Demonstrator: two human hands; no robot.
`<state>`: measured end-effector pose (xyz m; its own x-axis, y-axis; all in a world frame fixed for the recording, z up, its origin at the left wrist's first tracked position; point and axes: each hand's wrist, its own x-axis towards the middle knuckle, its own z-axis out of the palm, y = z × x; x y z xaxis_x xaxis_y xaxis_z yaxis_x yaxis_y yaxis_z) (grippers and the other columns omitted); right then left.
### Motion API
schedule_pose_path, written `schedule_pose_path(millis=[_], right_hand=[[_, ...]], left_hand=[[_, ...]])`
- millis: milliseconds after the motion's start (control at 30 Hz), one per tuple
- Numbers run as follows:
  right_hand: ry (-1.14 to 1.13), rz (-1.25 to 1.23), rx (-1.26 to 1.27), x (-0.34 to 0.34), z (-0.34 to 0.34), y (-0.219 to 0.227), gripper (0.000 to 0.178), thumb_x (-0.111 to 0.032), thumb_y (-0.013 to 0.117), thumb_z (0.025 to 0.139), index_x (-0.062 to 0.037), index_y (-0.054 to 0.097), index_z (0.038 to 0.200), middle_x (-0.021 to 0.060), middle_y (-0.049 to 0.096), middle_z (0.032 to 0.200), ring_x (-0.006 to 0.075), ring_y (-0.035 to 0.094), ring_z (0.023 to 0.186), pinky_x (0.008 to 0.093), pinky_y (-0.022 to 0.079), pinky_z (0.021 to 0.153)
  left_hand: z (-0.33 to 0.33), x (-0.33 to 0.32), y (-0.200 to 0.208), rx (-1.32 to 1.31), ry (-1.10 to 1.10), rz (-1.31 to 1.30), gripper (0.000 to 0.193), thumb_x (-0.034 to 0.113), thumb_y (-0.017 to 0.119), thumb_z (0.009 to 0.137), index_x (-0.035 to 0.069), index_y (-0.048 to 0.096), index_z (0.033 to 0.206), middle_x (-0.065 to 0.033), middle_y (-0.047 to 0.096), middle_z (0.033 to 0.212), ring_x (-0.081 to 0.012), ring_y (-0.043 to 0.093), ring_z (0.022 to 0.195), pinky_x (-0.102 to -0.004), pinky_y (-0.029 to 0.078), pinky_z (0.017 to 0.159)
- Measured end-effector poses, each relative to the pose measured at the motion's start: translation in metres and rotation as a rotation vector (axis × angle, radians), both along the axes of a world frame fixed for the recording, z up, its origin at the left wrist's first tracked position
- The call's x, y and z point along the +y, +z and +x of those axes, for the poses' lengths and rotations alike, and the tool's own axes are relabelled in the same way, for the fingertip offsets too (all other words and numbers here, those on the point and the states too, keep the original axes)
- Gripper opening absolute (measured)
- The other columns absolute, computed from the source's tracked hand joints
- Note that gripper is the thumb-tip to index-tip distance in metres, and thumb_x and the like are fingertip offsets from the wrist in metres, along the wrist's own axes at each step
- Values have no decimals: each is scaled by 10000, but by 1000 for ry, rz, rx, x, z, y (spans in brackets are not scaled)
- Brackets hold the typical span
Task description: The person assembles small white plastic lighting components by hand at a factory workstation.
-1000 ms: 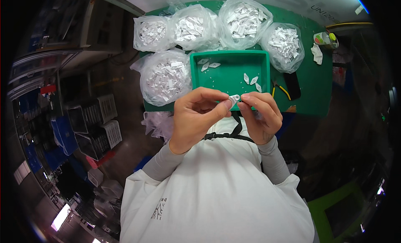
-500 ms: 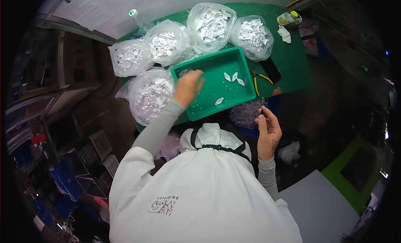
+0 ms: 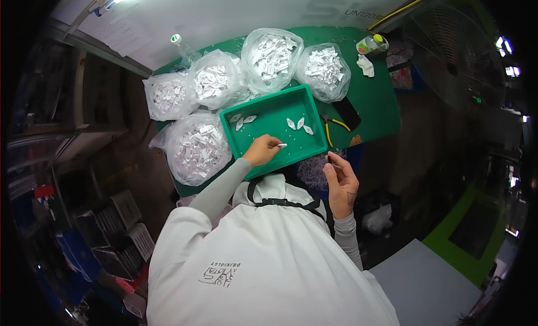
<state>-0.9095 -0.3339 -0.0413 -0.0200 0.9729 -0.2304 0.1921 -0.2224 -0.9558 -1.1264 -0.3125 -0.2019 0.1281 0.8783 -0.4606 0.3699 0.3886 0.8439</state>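
My left hand (image 3: pixel 261 150) is over the near part of a green plastic tray (image 3: pixel 317 114), its fingers pinching a small white diamond-shaped plastic piece (image 3: pixel 282 145). More of these white pieces lie in the tray: a few at its far left (image 3: pixel 249 119) and a few toward its right (image 3: pixel 301 123). Tiny white bits are scattered on the tray's bottom. Just outside the tray's near right corner, my right hand (image 3: pixel 342 187) is raised with thumb and forefinger closed. A small dark thing shows at those fingertips, too small to name.
Clear plastic bags of white parts (image 3: pixel 202 144) stand left of and behind the tray. To its right lie yellow-handled pliers (image 3: pixel 329 136) and a dark phone-like slab (image 3: pixel 346 113). A bottle (image 3: pixel 371 44) and crumpled white tissue (image 3: pixel 365 65) sit farther back on the green table (image 3: pixel 378 105).
My left hand has come from the tray's far left to its near side and taken hold of the white piece there. My right hand stays pinched beside the tray. The view has shifted slightly.
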Motion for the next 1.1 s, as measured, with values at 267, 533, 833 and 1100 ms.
schedule_pose_path(millis=[267, 533, 833, 1100], right_hand=[[506, 359, -170, 45, -23, 43, 404, -47, 814, 763, -54, 697, 1149, 92, 661, 1105, 141, 665, 851, 259, 529, 704], [654, 607, 101, 56, -39, 57, 436, -2, 840, 696, -44, 708, 1109, 115, 693, 1045, 202, 675, 849, 294, 540, 676], [651, 686, 127, 58, -36, 57, 388, 26, 831, 687, -34, 721, 1055, 104, 705, 1008, 200, 669, 816, 282, 529, 647], [600, 740, 109, 56, -30, 54, 388, 57, 825, 674, -41, 725, 1036, 91, 706, 994, 191, 665, 803, 275, 526, 634]], left_hand=[[-27, -34, 197, -700, 370, 58, 160, 70, 695, 890, -7, 683, 1029, -38, 681, 886, -74, 634, 775, -222, 516, 682], [-20, -55, 231, -761, 527, 127, 138, 21, 705, 875, -17, 689, 1006, -24, 675, 843, -48, 616, 710, -181, 485, 580], [-11, -56, 236, -726, 576, 175, 129, -4, 694, 871, -28, 693, 998, -25, 676, 848, -37, 610, 710, -173, 480, 580], [-5, -52, 239, -686, 566, 169, 126, -32, 699, 852, -44, 693, 978, -87, 688, 830, -95, 641, 672, -202, 516, 569]])
